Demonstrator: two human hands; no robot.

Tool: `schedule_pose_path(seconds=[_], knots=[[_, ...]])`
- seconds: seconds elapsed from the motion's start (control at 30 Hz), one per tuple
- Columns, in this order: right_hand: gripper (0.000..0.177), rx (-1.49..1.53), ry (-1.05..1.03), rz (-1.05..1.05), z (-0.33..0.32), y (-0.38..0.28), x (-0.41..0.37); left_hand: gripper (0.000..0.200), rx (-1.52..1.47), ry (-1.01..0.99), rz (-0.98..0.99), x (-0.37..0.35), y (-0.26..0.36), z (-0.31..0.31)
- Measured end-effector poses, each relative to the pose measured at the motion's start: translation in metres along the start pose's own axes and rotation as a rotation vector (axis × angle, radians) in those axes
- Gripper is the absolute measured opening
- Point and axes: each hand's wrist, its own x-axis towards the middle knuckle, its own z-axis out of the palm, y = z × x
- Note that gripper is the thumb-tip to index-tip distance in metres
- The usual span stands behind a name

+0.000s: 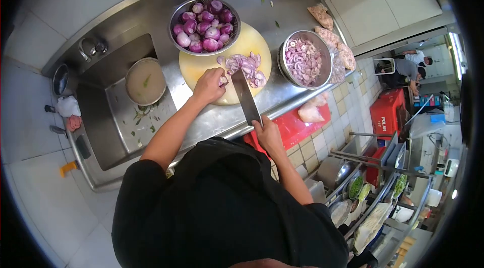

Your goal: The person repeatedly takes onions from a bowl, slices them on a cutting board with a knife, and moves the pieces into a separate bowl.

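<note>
My right hand [268, 136] is wrapped round the handle of a wide-bladed knife [246, 97], whose blade lies over the round yellowish cutting board [194, 71]. Close to the blade's left side, my left hand [209, 86] has its fingers curled on a piece of red onion [223, 81]. Sliced red onion [243, 63] is spread on the board just beyond the blade. A metal colander of whole peeled red onions [204, 26] rests at the board's far edge. To the right stands a metal bowl [284, 69] filled with sliced onion [303, 59].
A sink [96, 132] on the left holds a pot of cloudy water [146, 81] and green scraps. Plastic bags of food [335, 49] lie at the counter's right end. Below the counter's front edge is a red lid [292, 129]. Shelves [383, 182] stand at right; people work farther back.
</note>
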Motion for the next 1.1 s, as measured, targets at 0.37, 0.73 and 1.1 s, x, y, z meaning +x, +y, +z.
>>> schedule_pose_path(seconds=[0.37,0.73,1.1], knots=[[0.032,-0.104,-0.016,-0.044,0.021,0.028,-0.001,0.035,0.305,0.253,-0.023,0.117,-0.029,-0.118],[0.029,-0.058,0.024,-0.066,0.035,0.030,-0.008,0.030,0.805,-0.250,-0.152,0.215,-0.017,-0.059],[0.031,-0.069,0.043,-0.118,0.040,0.041,-0.007,0.038,0.718,-0.149,-0.271,0.209,-0.011,-0.052]])
